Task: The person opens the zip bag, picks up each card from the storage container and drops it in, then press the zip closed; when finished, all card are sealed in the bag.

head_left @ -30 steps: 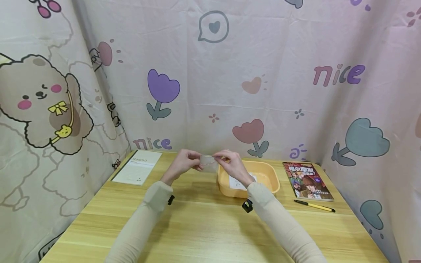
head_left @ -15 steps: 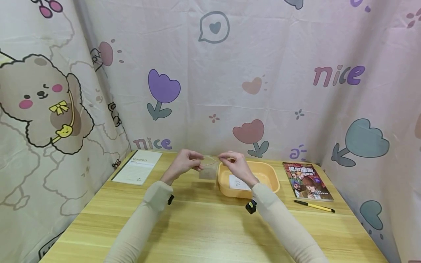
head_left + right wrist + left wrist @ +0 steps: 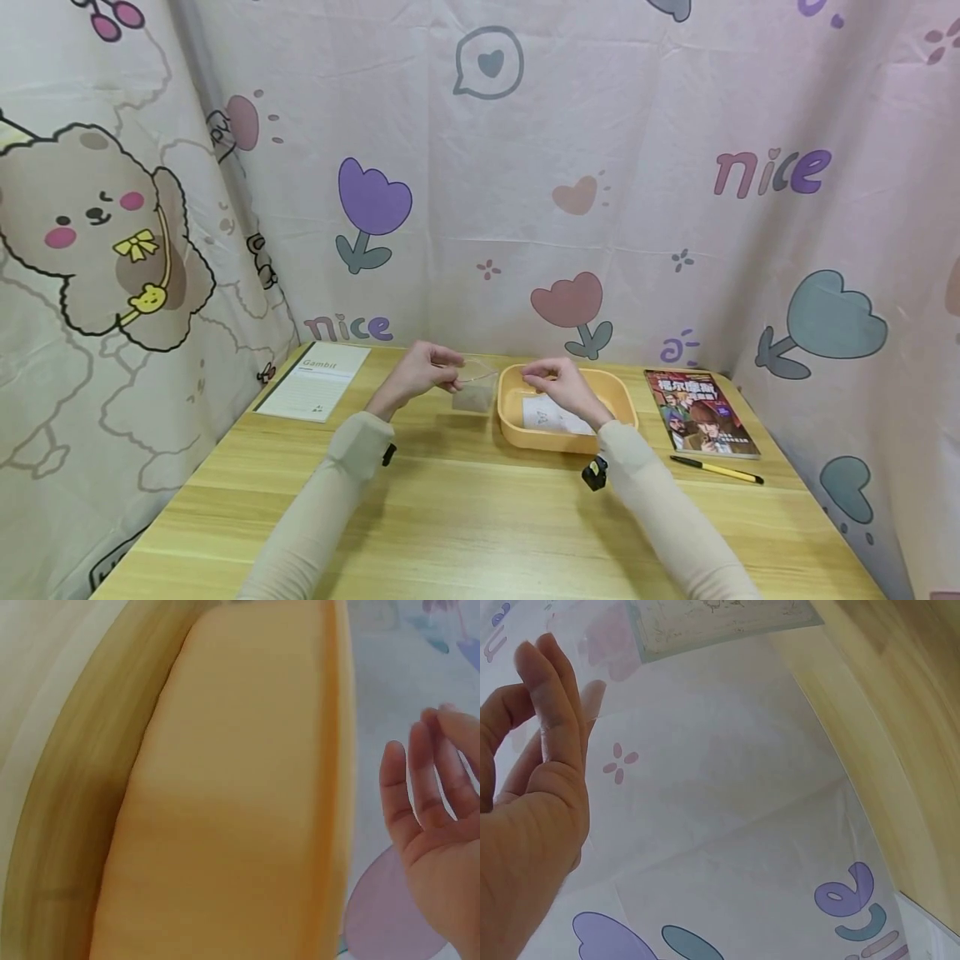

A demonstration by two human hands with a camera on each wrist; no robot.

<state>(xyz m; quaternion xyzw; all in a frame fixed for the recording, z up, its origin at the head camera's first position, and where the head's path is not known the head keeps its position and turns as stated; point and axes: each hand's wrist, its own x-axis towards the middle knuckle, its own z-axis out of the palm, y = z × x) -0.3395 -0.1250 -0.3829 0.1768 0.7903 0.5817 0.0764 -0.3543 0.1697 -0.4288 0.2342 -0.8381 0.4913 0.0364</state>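
In the head view, my left hand [image 3: 426, 375] pinches a small clear plastic bag [image 3: 472, 398] at its upper left edge. The bag hangs over the table, its mouth gaping. Part of a translucent panel with a teal border [image 3: 731, 637] shows at the top of the left wrist view. My right hand [image 3: 564, 387] hovers over a yellow plastic basket [image 3: 512, 437], apart from the bag. Its thumb and a fingertip come close together in the right wrist view, with nothing visible between them. White paper with small drawings [image 3: 542, 414] lies in the basket.
At the back left of the wooden table [image 3: 465, 517] lies a white notebook [image 3: 313, 382]. A colourful comic book [image 3: 705, 414] is at the right, with a yellow and black pen [image 3: 717, 471] in front of it. A patterned curtain [image 3: 465, 208] stands behind the table.
My right hand has let go of the bag's edge and moved right and slightly down, over the basket. The bag's mouth has spread and the bag hangs lower. My left hand stays in place.
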